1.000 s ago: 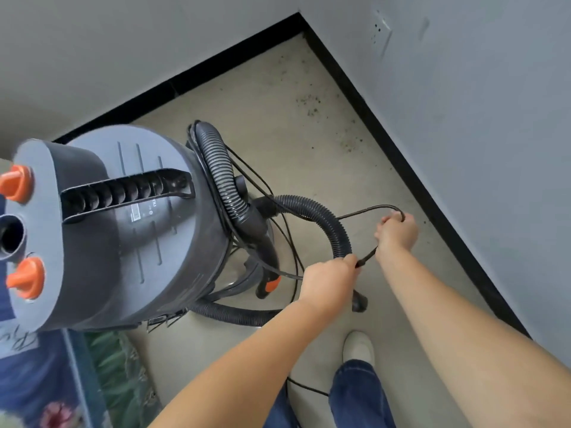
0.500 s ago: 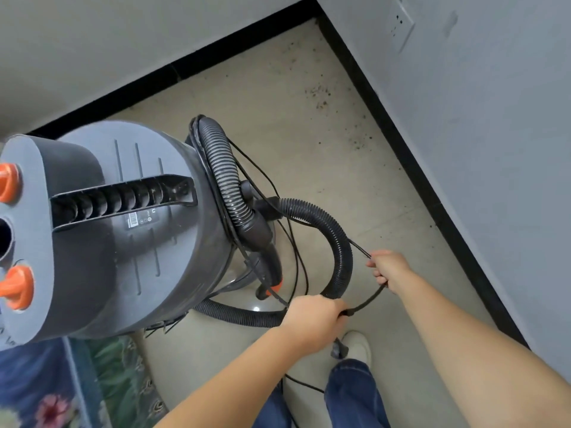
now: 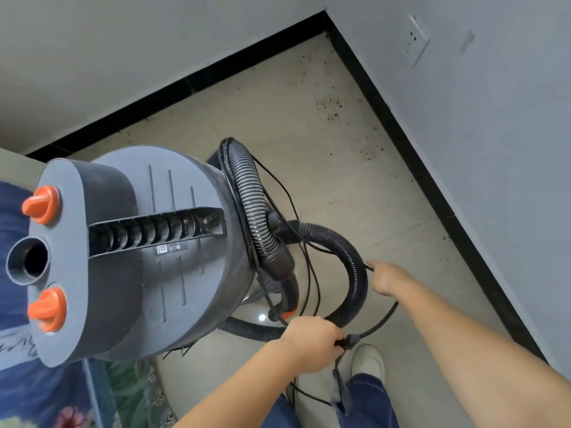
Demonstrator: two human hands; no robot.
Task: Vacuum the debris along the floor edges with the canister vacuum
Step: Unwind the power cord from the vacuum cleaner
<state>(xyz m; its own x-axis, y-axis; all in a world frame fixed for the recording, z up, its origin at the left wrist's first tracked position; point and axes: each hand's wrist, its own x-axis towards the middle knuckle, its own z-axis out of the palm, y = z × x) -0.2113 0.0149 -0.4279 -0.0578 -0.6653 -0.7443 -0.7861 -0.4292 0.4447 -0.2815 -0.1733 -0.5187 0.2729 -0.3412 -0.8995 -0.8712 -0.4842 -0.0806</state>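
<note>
Nearest me, the left hand grips the power cord by its strap; the right hand pinches the same loop farther out. The canister vacuum stands just left of both hands (hose still coiled). The debris lies beyond, along the right-hand baseboard, nearer the right hand.

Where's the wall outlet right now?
Head view, upper right: the wall outlet sits on the right-hand wall near the corner, above the black baseboard.
</note>
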